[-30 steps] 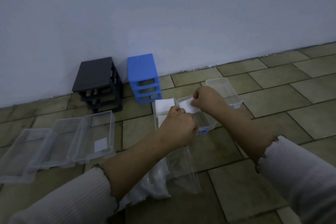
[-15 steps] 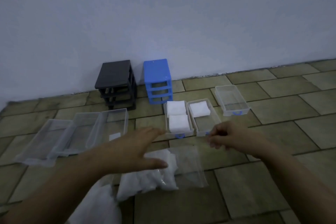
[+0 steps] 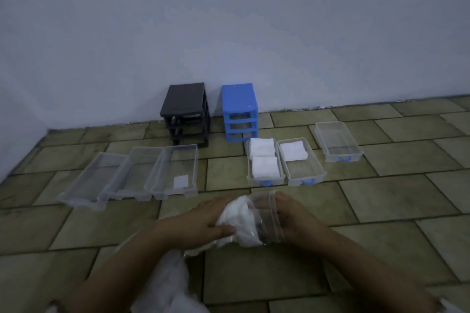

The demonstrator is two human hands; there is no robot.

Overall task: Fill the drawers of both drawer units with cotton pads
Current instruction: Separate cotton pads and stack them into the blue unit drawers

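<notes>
Lower centre of frame: left hand grips the white cotton pads at the mouth of a clear bag, right hand clamped on bag's rim; drawers w/ blue handles centre-right hold pads, black unit & blue unit by wall.

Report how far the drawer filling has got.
Done: the leftmost blue-handled drawer holds two stacks of pads. Partly done: its neighbour has one stack. In hand: both hands, left and right, work at the clear bag of pads. Left: the third blue-handled drawer and the three clear drawers by the black unit.
</notes>
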